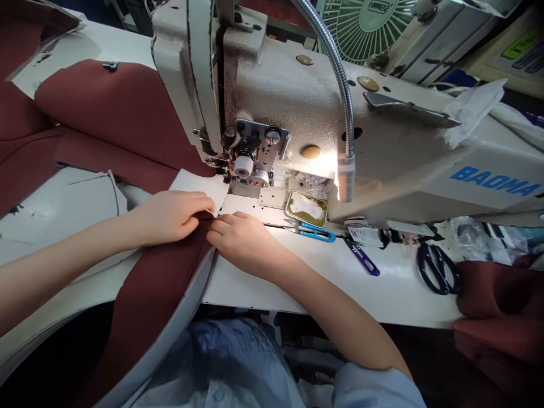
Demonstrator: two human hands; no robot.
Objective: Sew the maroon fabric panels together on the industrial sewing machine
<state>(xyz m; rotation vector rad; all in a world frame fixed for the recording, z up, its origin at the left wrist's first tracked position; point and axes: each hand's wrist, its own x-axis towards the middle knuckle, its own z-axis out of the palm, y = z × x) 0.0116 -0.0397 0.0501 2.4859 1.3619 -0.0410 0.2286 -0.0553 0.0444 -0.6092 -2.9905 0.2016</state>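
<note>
My left hand (172, 216) and my right hand (244, 241) meet on a long dark red fabric piece (148, 300) with a white backing (198, 186), just in front of the needle area of a cream industrial sewing machine (293, 107). The fingers of both hands are curled and pinch the fabric's edge where the red layer meets the white one. The strip runs from the machine bed down over the table's front edge toward my lap. The needle itself is hidden behind the machine head.
More dark red fabric (97, 113) lies spread at the back left and a heap (501, 317) at the right edge. On the white table (382, 294) are blue thread snips (317, 232), a purple tool (361, 258), black scissors (437, 269) and a small tin (306, 208). A gooseneck lamp (346, 170) shines down.
</note>
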